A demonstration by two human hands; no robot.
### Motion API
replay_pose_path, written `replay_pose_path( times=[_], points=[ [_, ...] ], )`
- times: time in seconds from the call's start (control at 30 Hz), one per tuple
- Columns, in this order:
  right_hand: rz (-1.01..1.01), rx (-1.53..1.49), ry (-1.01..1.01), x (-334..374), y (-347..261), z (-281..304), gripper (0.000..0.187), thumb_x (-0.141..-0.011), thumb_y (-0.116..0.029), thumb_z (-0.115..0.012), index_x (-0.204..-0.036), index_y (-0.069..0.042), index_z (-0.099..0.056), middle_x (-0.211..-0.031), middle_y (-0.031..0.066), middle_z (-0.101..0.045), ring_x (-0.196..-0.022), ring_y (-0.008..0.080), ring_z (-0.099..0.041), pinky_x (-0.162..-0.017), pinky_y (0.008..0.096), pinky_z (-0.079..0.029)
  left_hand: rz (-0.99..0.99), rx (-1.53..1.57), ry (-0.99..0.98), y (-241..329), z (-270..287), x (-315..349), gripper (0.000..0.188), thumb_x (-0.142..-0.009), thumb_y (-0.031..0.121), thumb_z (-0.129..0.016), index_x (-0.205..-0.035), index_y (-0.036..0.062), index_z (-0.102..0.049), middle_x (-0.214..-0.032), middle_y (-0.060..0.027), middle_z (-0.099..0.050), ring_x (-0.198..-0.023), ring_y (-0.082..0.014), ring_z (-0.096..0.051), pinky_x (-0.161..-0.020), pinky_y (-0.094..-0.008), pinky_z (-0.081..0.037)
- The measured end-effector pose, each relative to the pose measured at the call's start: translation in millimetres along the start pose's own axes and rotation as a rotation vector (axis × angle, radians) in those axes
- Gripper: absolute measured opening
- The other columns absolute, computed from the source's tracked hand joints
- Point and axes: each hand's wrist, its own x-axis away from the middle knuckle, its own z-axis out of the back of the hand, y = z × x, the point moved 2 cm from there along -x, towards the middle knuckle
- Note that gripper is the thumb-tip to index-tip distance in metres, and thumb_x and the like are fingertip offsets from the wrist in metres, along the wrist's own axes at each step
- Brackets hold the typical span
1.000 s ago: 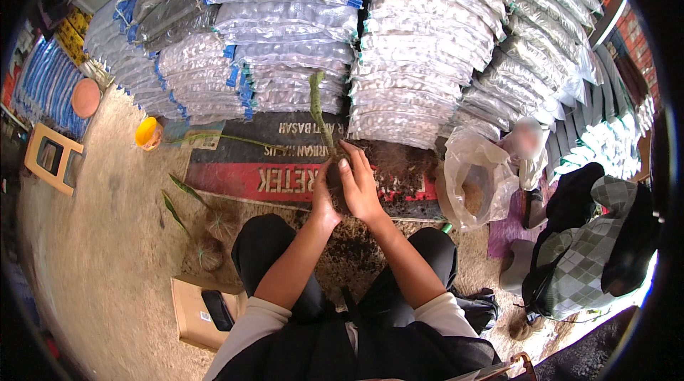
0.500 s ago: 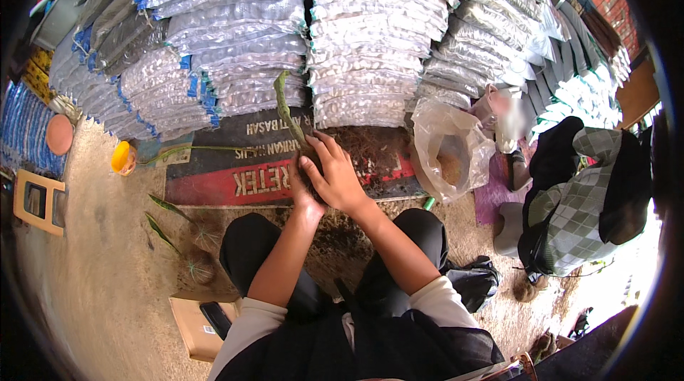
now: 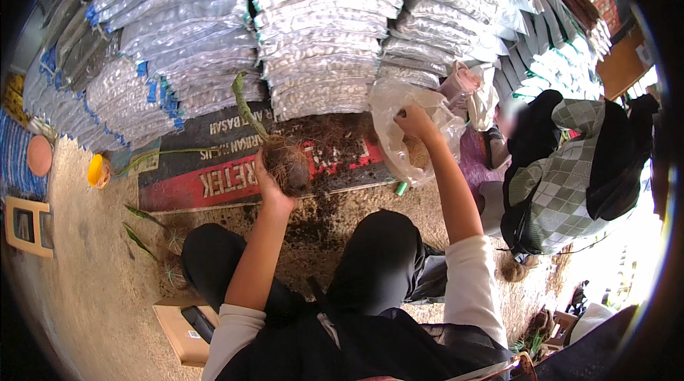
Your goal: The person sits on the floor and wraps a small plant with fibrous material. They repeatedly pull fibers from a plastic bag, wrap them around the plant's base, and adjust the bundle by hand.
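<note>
My left hand [image 3: 271, 187] cups a shaggy, rounded root ball [image 3: 288, 165] above the flat printed sheet [image 3: 178, 183], most of my fingers hidden behind its brown fibres. A slender mottled leaf [image 3: 246, 105] curves up from it. My right hand [image 3: 417, 124] curls over the crinkled translucent plastic bag [image 3: 386, 140]; I cannot tell whether it holds anything. Brown grainy contents [image 3: 416, 154] show partly beside my wrist.

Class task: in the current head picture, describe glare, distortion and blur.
Head view: floor at lower right blown out white; head view: curved black borders, fisheye distortion; head view: a patch beside the checkered top blurred, the held plant fairly clear.
</note>
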Motion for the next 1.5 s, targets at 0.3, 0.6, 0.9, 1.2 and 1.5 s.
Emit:
replay_pose_path(
  times=[0.3,0.6,0.9,1.2,1.5],
  points=[
    [-0.136,0.369,-0.137,21,84,-128,0.092,-0.052,-0.046,-0.075,-0.122,0.006,-0.047,-0.119,0.0275,-0.051,-0.112,0.0368,-0.050,-0.093,0.0375,-0.041,-0.026,-0.102,0.097,-12,12,-6,0.045,-0.087,0.049,-0.040,-0.106,0.0125,-0.057,-0.100,-0.0047,-0.059,-0.091,-0.0220,-0.058,-0.081,-0.0429,-0.045],
    [-0.223,0.130,-0.353,59,106,-100,0.101,-0.046,-0.037,-0.079,-0.130,-0.003,-0.036,-0.120,0.0265,-0.050,-0.117,0.0362,-0.046,-0.099,0.0417,-0.035,0.051,-0.069,0.046,-40,4,-21,0.037,-0.088,0.040,-0.041,-0.099,0.0095,-0.058,-0.093,-0.0063,-0.062,-0.083,-0.0229,-0.061,-0.074,-0.0401,-0.050],
    [-0.222,0.173,-0.552,61,131,-150,0.081,-0.053,-0.023,-0.076,-0.125,-0.007,-0.045,-0.123,0.0220,-0.049,-0.116,0.0339,-0.047,-0.099,0.0383,-0.035,0.077,-0.008,-0.133,-40,-2,-17,0.038,-0.087,0.042,-0.042,-0.099,0.0107,-0.059,-0.092,-0.0052,-0.063,-0.084,-0.0219,-0.061,-0.076,-0.0390,-0.049],
    [-0.175,0.222,0.142,47,42,-37,0.061,-0.064,-0.020,-0.068,-0.121,-0.007,-0.051,-0.129,0.0202,-0.043,-0.114,0.0360,-0.046,-0.100,0.0390,-0.032,0.026,-0.082,-0.041,-23,16,-15,0.039,-0.086,0.044,-0.044,-0.099,0.0111,-0.060,-0.093,-0.0041,-0.063,-0.084,-0.0203,-0.061,-0.075,-0.0377,-0.049],
    [-0.107,-0.135,-0.313,13,87,-75,0.061,-0.070,-0.031,-0.065,-0.121,-0.003,-0.049,-0.109,0.0235,-0.059,-0.107,0.0359,-0.053,-0.091,0.0417,-0.042,0.031,-0.080,-0.013,-27,18,-17,0.037,-0.084,0.043,-0.045,-0.098,0.0113,-0.060,-0.091,-0.0047,-0.063,-0.081,-0.0217,-0.062,-0.073,-0.0382,-0.051]
  ],
)
